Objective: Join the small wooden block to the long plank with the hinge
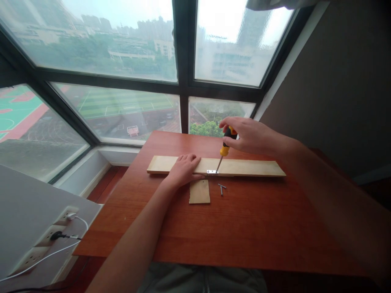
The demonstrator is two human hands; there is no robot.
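Observation:
A long pale wooden board (pixel 250 167) lies across the table. My left hand (pixel 185 167) holds it down left of the middle, fingers across its top and thumb along the near edge. My right hand (pixel 247 133) is closed around the handle of a yellow and black screwdriver (pixel 225 148). The screwdriver tilts slightly, its tip at a small metal bracket (pixel 212 172) on the board's near edge. Just in front of the board lies a small thin wooden piece (pixel 199 192) with a hole near its top. Beside it are two loose screws (pixel 221 189).
The reddish-brown table (pixel 244 228) stands against large dark-framed windows (pixel 184 73). On the low wall at left, sockets (pixel 49 236) hold plugs with white and black cables. My lap (pixel 201 278) is at the table's near edge.

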